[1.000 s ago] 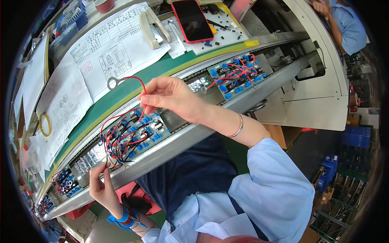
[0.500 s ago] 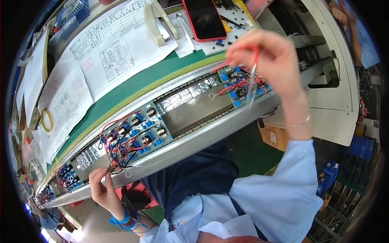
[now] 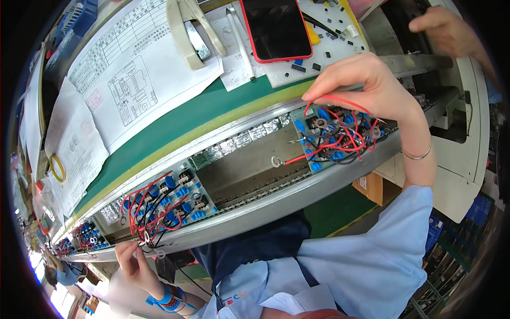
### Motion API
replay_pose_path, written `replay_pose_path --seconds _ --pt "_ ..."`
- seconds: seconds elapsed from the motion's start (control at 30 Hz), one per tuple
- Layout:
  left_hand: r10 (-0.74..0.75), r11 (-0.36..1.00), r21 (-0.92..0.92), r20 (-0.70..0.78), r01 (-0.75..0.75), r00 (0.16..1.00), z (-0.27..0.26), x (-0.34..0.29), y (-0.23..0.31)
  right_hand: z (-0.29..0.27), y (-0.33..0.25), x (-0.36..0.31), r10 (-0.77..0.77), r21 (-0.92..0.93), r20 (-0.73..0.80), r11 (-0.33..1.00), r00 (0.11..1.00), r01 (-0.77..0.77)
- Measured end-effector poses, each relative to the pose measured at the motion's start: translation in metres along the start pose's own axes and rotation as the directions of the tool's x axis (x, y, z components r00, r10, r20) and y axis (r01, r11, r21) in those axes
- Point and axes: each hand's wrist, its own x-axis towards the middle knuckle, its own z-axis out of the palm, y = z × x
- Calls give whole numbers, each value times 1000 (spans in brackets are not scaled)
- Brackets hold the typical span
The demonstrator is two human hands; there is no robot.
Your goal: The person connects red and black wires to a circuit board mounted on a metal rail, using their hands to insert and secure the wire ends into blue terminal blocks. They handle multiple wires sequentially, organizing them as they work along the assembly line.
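My right hand is pinched on a red wire above the right-hand circuit board. Blue round components and a tangle of red and black wires cover that board. One red lead with a ring terminal sticks out over its left side. At the lower left, my left hand has its fingertips closed on wire ends beside the middle circuit board. Red and black wires bunch up at that board's left end, just above my fingers. Exactly which wire ends they hold is partly hidden.
Both boards sit between the metal rails of a conveyor, with more boards farther left. Beyond lie printed drawings, a beige stapler-like tool, a red-edged phone and small black parts. Another person's hand is at upper right.
My right hand has moved slightly right, and the red wire's loop now lies lower over the board. My left hand has hardly moved. Another person's hand has come further into view at upper right.
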Motion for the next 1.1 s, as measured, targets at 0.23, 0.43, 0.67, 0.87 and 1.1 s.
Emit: replay_pose_path --seconds 0.23,0.43,0.67,0.87,1.1 --pt "-28 999 19 44 27 999 0 0 4 4 16 9 -72 20 88 997 994 70" --pt "-19 1000 26 45 18 999 1 0 7 3 20 11 -104 -50 92 993 990 109" --pt "-23 999 24 17 23 1000 3 0 6 4 18 11 -139 -80 78 986 987 145" --pt "-34 999 4 -7 34 999 4 -2 6 3 15 9 -204 -120 122 968 971 218" --pt "-41 999 6 -12 41 999 4 -2 5 4 15 8 -198 -132 98 969 975 210"
